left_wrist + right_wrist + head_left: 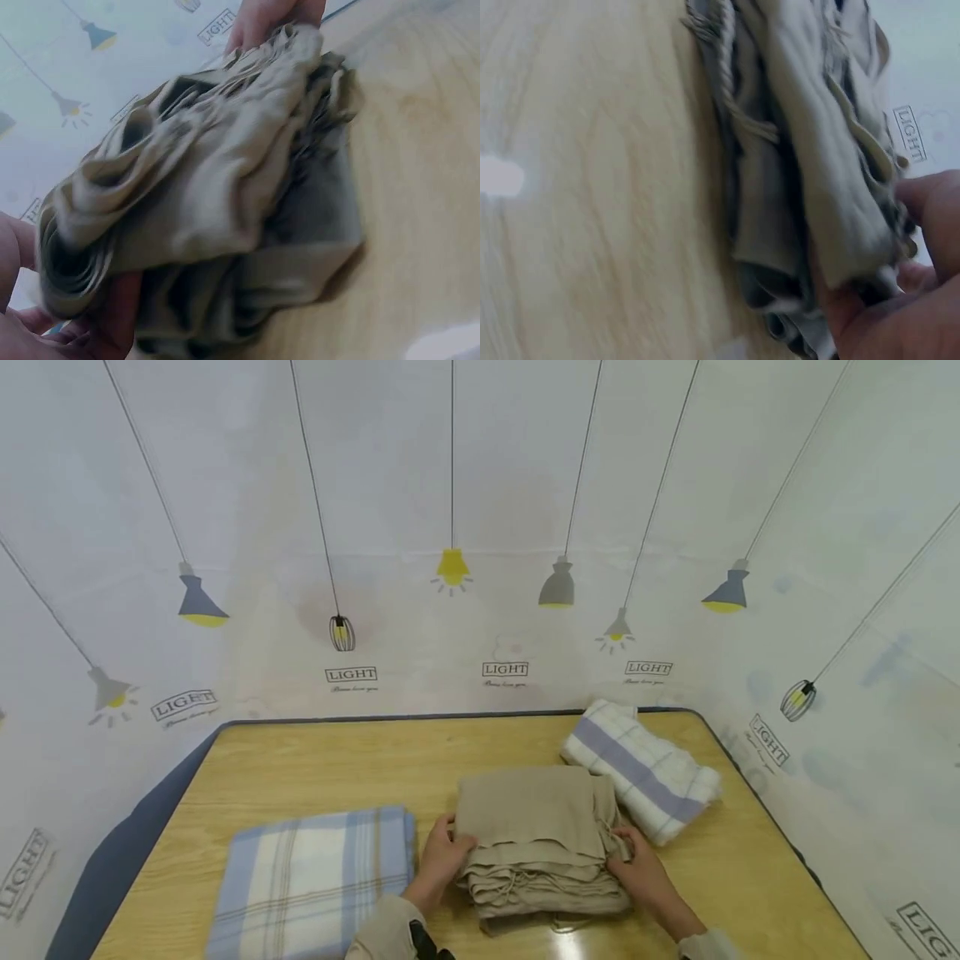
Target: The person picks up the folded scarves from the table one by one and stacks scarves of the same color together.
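Observation:
A folded tan scarf (528,810) with twisted fringe lies in layers in the middle of the head view. At its left side my left hand (442,862) grips the folded edge, fingers tucked underneath. My right hand (643,875) holds the opposite side, thumb above and fingers under the layers. The left wrist view shows the rolled folds of the tan scarf (217,172) bunched between both hands. In the right wrist view a twisted tassel hangs from the tan scarf (825,165), beside my right hand (907,292).
To the left lies a folded blue and white plaid blanket (315,877). A white cloth with a lavender stripe (645,768) sits at the back right, close against the tan scarf. The wooden table (337,760) ends at a wall covering (405,610) printed with lamps.

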`<state>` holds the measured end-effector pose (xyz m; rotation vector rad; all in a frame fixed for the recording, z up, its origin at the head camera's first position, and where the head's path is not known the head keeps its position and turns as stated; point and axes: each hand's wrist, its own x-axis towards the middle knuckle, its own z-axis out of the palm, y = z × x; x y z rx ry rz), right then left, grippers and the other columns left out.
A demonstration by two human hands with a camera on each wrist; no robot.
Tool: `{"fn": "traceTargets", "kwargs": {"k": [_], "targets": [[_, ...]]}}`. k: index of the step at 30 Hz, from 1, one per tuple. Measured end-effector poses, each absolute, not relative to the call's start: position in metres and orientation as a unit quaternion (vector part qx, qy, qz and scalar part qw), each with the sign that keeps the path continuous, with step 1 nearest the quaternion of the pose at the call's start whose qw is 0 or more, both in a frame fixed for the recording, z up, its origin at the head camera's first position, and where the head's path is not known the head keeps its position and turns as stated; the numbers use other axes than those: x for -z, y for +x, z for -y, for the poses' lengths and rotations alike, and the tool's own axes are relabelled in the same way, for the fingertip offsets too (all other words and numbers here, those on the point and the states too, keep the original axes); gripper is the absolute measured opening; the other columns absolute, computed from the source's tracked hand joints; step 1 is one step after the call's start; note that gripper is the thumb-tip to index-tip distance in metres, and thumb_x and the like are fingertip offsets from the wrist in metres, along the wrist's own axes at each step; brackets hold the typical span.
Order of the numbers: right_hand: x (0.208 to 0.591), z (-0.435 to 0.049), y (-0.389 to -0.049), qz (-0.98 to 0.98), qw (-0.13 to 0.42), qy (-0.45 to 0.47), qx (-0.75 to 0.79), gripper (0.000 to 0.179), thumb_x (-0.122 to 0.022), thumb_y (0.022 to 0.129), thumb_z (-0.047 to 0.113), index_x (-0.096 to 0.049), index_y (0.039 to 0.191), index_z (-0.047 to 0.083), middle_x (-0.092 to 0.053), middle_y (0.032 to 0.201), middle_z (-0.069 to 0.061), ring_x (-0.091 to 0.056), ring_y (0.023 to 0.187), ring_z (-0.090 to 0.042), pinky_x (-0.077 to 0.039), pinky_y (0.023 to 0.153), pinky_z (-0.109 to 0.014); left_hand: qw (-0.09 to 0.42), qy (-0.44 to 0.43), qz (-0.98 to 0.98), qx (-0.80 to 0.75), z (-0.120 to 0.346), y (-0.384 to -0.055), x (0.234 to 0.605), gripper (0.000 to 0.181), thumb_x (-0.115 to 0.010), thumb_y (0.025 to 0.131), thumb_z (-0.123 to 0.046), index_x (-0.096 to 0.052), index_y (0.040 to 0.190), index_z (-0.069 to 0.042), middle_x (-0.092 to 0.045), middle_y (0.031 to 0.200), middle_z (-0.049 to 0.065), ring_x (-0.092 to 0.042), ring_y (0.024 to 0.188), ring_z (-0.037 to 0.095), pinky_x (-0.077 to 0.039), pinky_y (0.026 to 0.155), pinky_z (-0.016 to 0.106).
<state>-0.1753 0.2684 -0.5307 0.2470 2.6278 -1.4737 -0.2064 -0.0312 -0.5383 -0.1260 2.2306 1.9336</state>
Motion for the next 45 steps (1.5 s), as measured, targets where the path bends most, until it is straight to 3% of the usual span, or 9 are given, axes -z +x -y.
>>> {"fn": "traceTargets", "kwargs": {"k": [4,8,13,17,26,31,36,41,45], "targets": [[0.524,-0.279,-0.177,-0.858,0.099,0.078,0.498,0.049,-0.061,0.088,0.011,-0.042,0.131,-0.005,-0.045,0.134,-0.036,-0.050,0.117,-0.048,-0.048,0.089,-0.049,0.091,-0.043,-0.761,-0.641,0.039,-0.215,0.532,0.041,-0.057,0.086,-0.008,-0.047,0.124,0.005,-0.059,0.092,0.016,-0.056,0.073,0.018,-0.046,0.058,0.030],[0.521,-0.294,-0.174,-0.828,0.134,0.101,0.535,0.052,-0.060,0.091,0.013,-0.039,0.132,-0.013,-0.061,0.110,-0.026,-0.063,0.081,-0.026,-0.053,0.068,-0.039,0.091,-0.039,-0.764,-0.638,0.042,-0.223,0.523,0.037,-0.055,0.084,-0.005,-0.049,0.118,0.005,-0.057,0.090,0.012,-0.052,0.067,0.014,-0.042,0.055,0.027],[0.521,-0.310,-0.174,-0.812,0.131,0.130,0.554,0.042,-0.059,0.092,0.014,-0.048,0.124,-0.012,-0.066,0.090,-0.006,-0.060,0.067,-0.016,-0.053,0.059,-0.036,0.081,-0.040,-0.750,-0.655,0.045,-0.233,0.507,0.035,-0.050,0.083,-0.002,-0.048,0.117,0.006,-0.054,0.093,0.013,-0.048,0.064,0.015,-0.044,0.056,0.033],[0.518,-0.325,-0.178,-0.794,0.117,0.171,0.571,0.036,-0.055,0.094,0.013,-0.051,0.120,-0.011,-0.064,0.086,-0.003,-0.060,0.066,-0.015,-0.053,0.057,-0.033,0.074,-0.047,-0.740,-0.667,0.041,-0.244,0.496,0.032,-0.048,0.085,-0.001,-0.048,0.116,0.007,-0.051,0.090,0.010,-0.044,0.061,0.015,-0.042,0.054,0.033],[0.508,-0.358,-0.191,-0.742,0.120,0.246,0.612,0.058,-0.044,0.098,0.023,-0.025,0.137,-0.016,-0.062,0.097,-0.015,-0.064,0.074,-0.013,-0.056,0.068,-0.033,0.086,-0.053,-0.710,-0.696,0.007,-0.279,0.480,0.029,-0.049,0.085,0.001,-0.052,0.113,0.006,-0.048,0.078,0.002,-0.039,0.056,0.009,-0.035,0.050,0.021],[0.509,-0.364,-0.198,-0.729,0.113,0.245,0.629,0.077,-0.038,0.099,0.040,-0.010,0.145,-0.015,-0.034,0.136,-0.034,-0.061,0.085,-0.012,-0.056,0.076,-0.034,0.117,-0.049,-0.716,-0.686,-0.014,-0.296,0.477,0.026,-0.051,0.087,-0.003,-0.054,0.112,0.002,-0.050,0.080,0.001,-0.042,0.057,0.009,-0.038,0.049,0.020],[0.513,-0.369,-0.205,-0.689,0.115,0.240,0.675,0.094,-0.035,0.095,0.059,0.002,0.148,-0.010,-0.018,0.147,-0.037,-0.061,0.101,-0.023,-0.054,0.083,-0.038,0.141,-0.056,-0.723,-0.674,-0.032,-0.311,0.476,0.026,-0.051,0.089,-0.007,-0.055,0.114,0.001,-0.055,0.088,0.005,-0.048,0.062,0.011,-0.041,0.051,0.020],[0.513,-0.374,-0.217,-0.642,0.117,0.258,0.713,0.110,-0.038,0.087,0.069,0.015,0.147,-0.006,-0.007,0.152,-0.035,-0.038,0.132,-0.042,-0.048,0.094,-0.045,0.165,-0.064,-0.716,-0.675,-0.047,-0.321,0.473,0.029,-0.051,0.091,-0.010,-0.055,0.117,0.000,-0.058,0.105,0.011,-0.055,0.075,0.016,-0.044,0.055,0.021],[0.511,-0.373,-0.229,-0.603,0.084,0.291,0.738,0.108,-0.048,0.087,0.063,0.011,0.149,-0.001,-0.003,0.156,-0.027,-0.018,0.142,-0.040,-0.031,0.109,-0.053,0.179,-0.065,-0.710,-0.678,-0.058,-0.328,0.477,0.029,-0.051,0.092,-0.012,-0.053,0.118,0.000,-0.056,0.101,0.008,-0.054,0.077,0.017,-0.045,0.057,0.022]]}}
